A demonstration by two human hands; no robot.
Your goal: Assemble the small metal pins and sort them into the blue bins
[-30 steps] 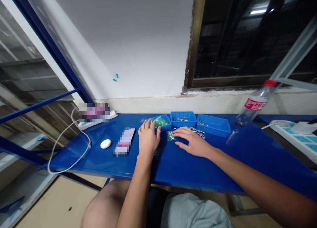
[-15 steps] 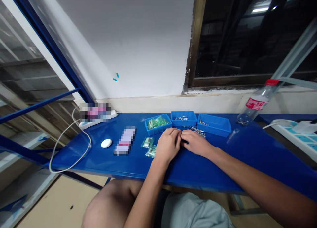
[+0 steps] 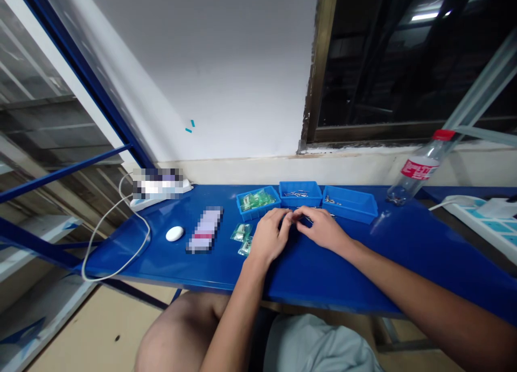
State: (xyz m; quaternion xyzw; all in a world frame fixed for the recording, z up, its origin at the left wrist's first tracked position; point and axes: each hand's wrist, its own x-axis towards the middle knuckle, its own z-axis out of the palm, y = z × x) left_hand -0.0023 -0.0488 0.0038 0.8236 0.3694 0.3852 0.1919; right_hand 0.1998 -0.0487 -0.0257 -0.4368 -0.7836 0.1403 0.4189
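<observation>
My left hand [image 3: 271, 234] and my right hand [image 3: 322, 230] meet at the fingertips just above the blue table [image 3: 315, 275]. Their fingers are pinched together; whatever small thing they hold is too small to make out. Behind them lie loose thin metal pins [image 3: 332, 215], mostly covered by my right hand. Small clear-and-green packets [image 3: 241, 232] lie left of my left hand, one partly hidden by it. At the back stand a blue bin [image 3: 251, 216] of green packets, a middle blue bin [image 3: 301, 201] with metal pins and a right blue bin [image 3: 355, 213] with small metal parts.
On the left are a phone-like blurred object [image 3: 205, 229], a white oval object [image 3: 174, 233], a white cable [image 3: 95, 229] and a power strip [image 3: 183, 187]. To the right, a plastic bottle [image 3: 418, 167] with a red cap leans near another power strip [image 3: 484, 218].
My thumbs and fingers have parted slightly into a more arched shape, fingertips still together. My right hand has shifted a little and covers more of the loose pins.
</observation>
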